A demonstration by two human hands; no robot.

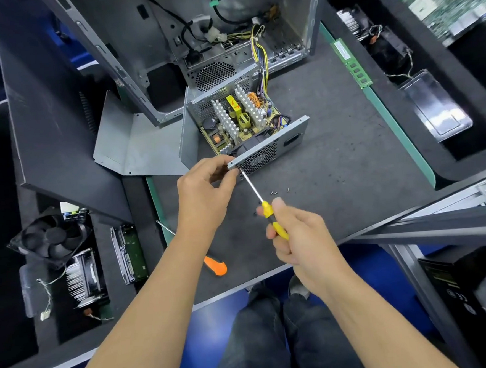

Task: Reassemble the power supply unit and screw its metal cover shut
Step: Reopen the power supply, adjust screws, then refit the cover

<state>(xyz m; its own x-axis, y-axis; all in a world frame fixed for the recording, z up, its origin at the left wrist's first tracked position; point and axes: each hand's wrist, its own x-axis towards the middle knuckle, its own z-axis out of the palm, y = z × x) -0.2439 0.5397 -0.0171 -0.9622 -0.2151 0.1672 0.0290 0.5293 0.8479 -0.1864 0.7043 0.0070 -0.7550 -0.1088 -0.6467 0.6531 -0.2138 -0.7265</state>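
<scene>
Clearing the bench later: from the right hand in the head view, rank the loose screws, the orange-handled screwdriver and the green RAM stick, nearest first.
1. Loose screws, just beyond the right hand.
2. Orange-handled screwdriver, to its left at the table's near edge.
3. Green RAM stick, far back right.

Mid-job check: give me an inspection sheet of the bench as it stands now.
Surface: dark grey mat, green edge strips.
Job's things: power supply unit open, circuit board exposed; metal cover lies off to its left; loose screws on the mat.
Clutter: orange-handled screwdriver at the front edge; RAM stick far right.
Hands: left hand steadies the unit's fan panel corner; right hand grips the yellow screwdriver, tip at that corner.
Cables: yellow and black wire bundle runs from the unit into the computer case.
Surroundings: foam trays holding a fan, heatsink, drive.
</scene>
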